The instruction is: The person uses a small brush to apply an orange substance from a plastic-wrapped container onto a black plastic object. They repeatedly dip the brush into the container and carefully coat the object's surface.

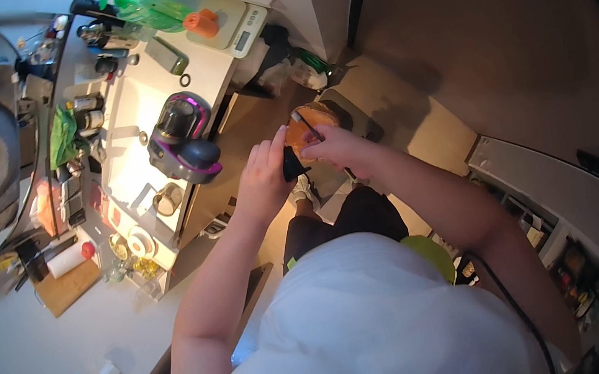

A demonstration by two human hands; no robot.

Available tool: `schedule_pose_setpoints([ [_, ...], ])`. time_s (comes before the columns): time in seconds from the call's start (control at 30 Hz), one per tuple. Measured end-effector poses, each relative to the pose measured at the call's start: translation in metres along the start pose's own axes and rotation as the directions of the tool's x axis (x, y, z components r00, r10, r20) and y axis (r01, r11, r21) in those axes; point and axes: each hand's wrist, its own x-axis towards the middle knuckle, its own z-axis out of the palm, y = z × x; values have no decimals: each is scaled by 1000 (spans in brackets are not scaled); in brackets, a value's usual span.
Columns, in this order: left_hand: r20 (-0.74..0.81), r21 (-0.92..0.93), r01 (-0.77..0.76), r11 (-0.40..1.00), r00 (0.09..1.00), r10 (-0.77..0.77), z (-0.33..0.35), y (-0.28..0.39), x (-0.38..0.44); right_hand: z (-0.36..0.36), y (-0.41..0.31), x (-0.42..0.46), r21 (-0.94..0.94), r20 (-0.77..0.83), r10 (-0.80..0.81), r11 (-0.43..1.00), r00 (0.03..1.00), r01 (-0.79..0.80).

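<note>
My left hand (263, 178) holds a small black part (292, 163), perhaps plastic, at its fingertips. Close beside it, my right hand (337, 149) grips a thin dark brush-like stick (307, 125) with a pale tip pointing up and left. Below both hands lies a round orange thing (318, 114), perhaps a lined bin; the hands partly hide it. A grey and purple vacuum cleaner part (185, 140) with a clear dome rests at the sink's edge, left of my hands.
A kitchen scale (244, 32) carries an orange roll (201, 24) near a green spray bottle (151, 9). Along the left are jars, a paper towel roll (66, 260) and a wooden board (68, 288). A doorway edge and open shelves (531, 222) stand right.
</note>
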Motion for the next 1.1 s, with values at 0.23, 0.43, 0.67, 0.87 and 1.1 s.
schedule_pose_setpoints([
  [0.23,78,-189,-43,981,995,59,70,-59,15,-15,49,68,221,121,115,965,986,-140],
  [0.43,225,-598,167,784,974,-36,143,-116,16,-36,115,132,537,171,103,824,980,-180],
  [0.67,430,-771,458,442,887,-169,242,-188,9,-56,174,210,603,221,80,772,972,-201],
  [0.87,325,-652,485,583,873,-362,303,-215,18,-57,210,262,307,-191,191,943,963,-126],
  [1.1,155,-415,288,863,957,-244,366,-245,17,-70,247,306,526,-107,241,837,965,-151],
])
